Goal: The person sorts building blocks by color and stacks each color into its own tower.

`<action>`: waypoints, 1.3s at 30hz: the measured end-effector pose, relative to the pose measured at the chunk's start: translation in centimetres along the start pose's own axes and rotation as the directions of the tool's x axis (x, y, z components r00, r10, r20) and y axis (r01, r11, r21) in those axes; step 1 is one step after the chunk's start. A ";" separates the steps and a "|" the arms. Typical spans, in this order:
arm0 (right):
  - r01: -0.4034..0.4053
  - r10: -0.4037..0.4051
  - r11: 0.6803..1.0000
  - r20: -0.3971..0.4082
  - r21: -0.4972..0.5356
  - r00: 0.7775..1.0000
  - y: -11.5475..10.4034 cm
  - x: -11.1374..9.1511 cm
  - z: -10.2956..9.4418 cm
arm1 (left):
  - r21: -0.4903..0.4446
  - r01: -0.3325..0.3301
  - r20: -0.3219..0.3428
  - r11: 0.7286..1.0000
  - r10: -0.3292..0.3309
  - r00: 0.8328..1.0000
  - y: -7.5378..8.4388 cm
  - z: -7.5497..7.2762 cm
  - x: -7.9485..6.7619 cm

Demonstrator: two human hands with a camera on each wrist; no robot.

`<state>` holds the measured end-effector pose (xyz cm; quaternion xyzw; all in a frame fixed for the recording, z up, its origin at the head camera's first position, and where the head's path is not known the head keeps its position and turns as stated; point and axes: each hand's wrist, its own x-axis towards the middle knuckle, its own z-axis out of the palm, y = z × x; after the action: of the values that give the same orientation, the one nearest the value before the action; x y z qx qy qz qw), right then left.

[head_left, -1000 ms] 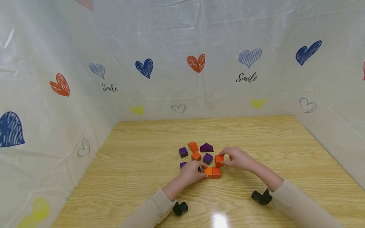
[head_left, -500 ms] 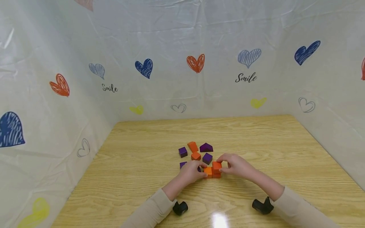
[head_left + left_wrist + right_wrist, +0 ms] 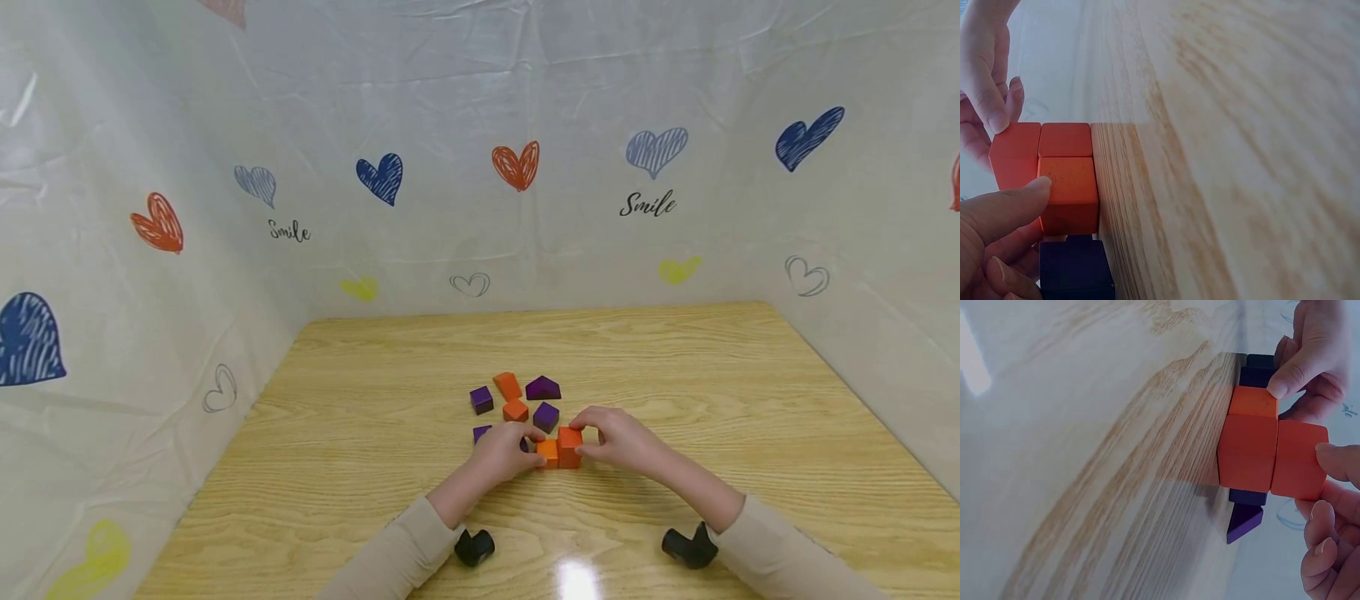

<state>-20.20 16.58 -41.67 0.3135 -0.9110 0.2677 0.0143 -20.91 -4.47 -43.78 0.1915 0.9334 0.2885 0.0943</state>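
My left hand (image 3: 498, 454) pinches a light orange cube (image 3: 547, 452) on the table between thumb and finger. Against its right side stands a red-orange cube (image 3: 1247, 453). On top of that one sits a second red-orange cube (image 3: 1300, 459), which my right hand (image 3: 618, 437) holds by thumb and fingertips. In the left wrist view the upper cube (image 3: 1015, 153) lines up with the lower cube (image 3: 1065, 139), their faces meeting. A dark purple block (image 3: 1077, 269) lies close beside the light orange cube, partly covered by my left hand in the head view.
Behind the hands lie a purple cube (image 3: 546, 417), an orange block (image 3: 515, 411), an orange slanted block (image 3: 507, 386) and a purple angled block (image 3: 543, 388). Another purple cube (image 3: 482, 400) lies farther left. A curtain with printed hearts (image 3: 480, 233) encloses the wooden table (image 3: 375, 358).
My right hand has carried its red-orange cube left and toward me, onto the top of the other red-orange cube. The left hand has stayed at the light orange cube.
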 end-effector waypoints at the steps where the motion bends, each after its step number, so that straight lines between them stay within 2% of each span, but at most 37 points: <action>1: 0.001 -0.001 1.000 0.000 0.000 1.000 0.0 0.0 0.0 | 0.000 0.000 0.000 1.000 0.000 1.000 0.0 0.0 0.0; 11: 0.002 -0.002 1.000 0.010 0.006 1.000 -0.2 0.0 -0.1 | -0.006 0.018 0.010 1.000 -0.018 1.000 0.0 0.1 0.1; 19: -0.035 0.033 0.997 0.025 0.069 0.999 -0.1 -0.3 -0.4 | 0.003 0.020 0.009 1.000 -0.020 1.000 0.1 0.0 0.1; 26: -0.104 0.091 0.987 0.111 0.118 0.990 0.5 -0.2 0.0 | 0.004 0.024 0.009 1.000 -0.024 1.000 0.0 0.0 0.1; 39: -0.164 0.132 0.973 0.187 0.164 0.973 1.0 0.1 0.9 | -0.013 0.021 0.014 1.000 -0.021 1.000 0.0 0.0 0.1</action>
<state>-20.76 16.71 -42.85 0.2667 -0.9020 0.3198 -0.1140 -20.97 -4.44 -43.73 0.1832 0.9327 0.2925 0.1049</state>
